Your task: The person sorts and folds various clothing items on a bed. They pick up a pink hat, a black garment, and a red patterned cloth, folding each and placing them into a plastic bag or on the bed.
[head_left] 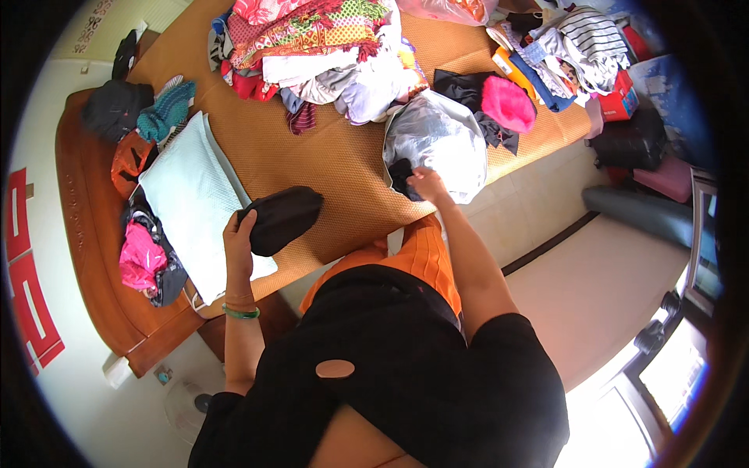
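My left hand (237,243) is closed on the near end of a folded black cloth item (287,218), thumb on top, held up over the bed. Its exact kind of garment does not show. Over to the right, my right hand (427,186) has its fingers bent at the near rim of a round, shiny white plastic bag (452,144). A small dark cloth (401,176) lies right at those fingers, inside the bag's left edge, and they seem to pinch it. The fingertips are partly hidden.
A big clothes pile (320,62) lies at the far side of the bed (343,156). Beyond the bag are a bright pink fluffy item (509,104) and more clothes (589,47). A pale blue pillow (191,179) lies left, near a wooden headboard (78,187). A fan (187,405) stands lower left.
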Demonstrator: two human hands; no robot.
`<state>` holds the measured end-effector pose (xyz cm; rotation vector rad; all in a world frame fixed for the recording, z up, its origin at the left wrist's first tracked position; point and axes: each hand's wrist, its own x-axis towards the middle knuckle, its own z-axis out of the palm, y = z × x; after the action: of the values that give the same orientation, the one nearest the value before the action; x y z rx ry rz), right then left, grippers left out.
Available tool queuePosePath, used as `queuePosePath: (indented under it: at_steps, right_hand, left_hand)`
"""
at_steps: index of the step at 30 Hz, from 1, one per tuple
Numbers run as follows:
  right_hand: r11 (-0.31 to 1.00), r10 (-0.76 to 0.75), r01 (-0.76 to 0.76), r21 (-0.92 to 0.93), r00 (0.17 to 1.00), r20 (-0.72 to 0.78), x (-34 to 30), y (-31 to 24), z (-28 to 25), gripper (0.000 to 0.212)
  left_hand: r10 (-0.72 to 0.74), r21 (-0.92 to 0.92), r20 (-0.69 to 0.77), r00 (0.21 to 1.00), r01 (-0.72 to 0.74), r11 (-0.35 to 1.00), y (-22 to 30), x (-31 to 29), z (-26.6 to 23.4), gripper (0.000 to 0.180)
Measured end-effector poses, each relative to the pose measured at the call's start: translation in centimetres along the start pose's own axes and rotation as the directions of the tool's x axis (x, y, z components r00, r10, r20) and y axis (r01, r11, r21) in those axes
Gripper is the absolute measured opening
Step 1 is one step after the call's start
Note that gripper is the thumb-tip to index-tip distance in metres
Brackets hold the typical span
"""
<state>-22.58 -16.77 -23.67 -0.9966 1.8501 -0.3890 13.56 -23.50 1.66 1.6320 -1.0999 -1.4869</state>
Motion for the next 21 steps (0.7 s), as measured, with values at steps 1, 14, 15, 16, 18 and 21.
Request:
queuePosePath:
  at_steps: [1,14,15,16,18,21]
  right_hand:
    - [0.984,-0.028,0.039,0.176,0.998,-0.064,-1.3,0.1,-1.4,0.021]
    - [0.036,0.06,0.349,0.937,0.935,-0.35,-17.4,-11.1,-13.5,0.028]
    - [0.021,0.054,0.342,0.939,0.938,-0.343,-17.6,-11.4,-13.0,0.03]
    - [0.007,0.047,0.336,0.942,0.941,-0.336,-17.7,-11.8,-12.5,0.032]
    - [-0.078,0.019,0.301,0.95,0.954,-0.301,-18.4,-13.7,-11.5,0.038]
    - [-0.192,-0.104,0.202,0.96,0.969,-0.224,-20.0,-17.9,-9.7,0.044]
  left_hand:
    - [0.005,-0.016,0.013,1.0,-0.005,1.0,-0.3,0.3,-0.4,0.021]
    - [0.129,-0.109,0.328,0.936,-0.098,0.989,-1.0,5.8,1.4,0.021]
    - [0.134,-0.106,0.371,0.919,-0.101,0.989,-0.8,5.8,1.7,0.022]
    - [0.127,-0.119,0.398,0.909,-0.086,0.989,-0.8,5.9,1.9,0.024]
    - [0.132,-0.125,0.404,0.905,-0.089,0.988,-0.9,5.7,2.6,0.027]
    - [0.088,-0.116,0.516,0.852,-0.033,0.993,-1.3,6.1,3.3,0.039]
